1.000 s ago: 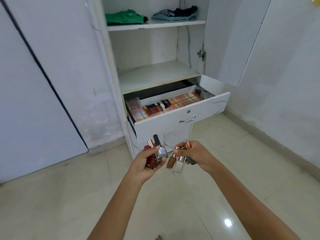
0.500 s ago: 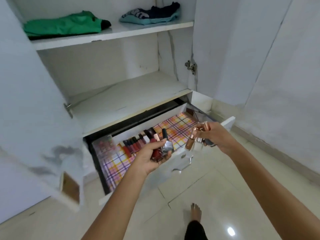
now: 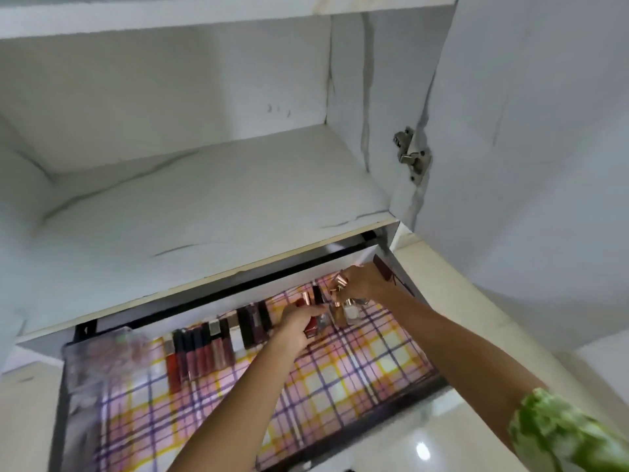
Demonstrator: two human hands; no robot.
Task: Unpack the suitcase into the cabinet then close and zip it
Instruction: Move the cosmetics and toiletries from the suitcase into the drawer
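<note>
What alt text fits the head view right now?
Both hands, left hand and right hand, hold small nail polish bottles over an open drawer lined with plaid paper, beside a row of lipsticks.

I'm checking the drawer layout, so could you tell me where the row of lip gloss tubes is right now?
In the head view, the row of lip gloss tubes lies on the checked liner along the open drawer's back wall, left of centre and just left of the left hand.

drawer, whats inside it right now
The drawer holds a checked liner and a row of lipsticks. Both hands, left and right, hold small bottles, hiding whatever lies beneath.
</note>
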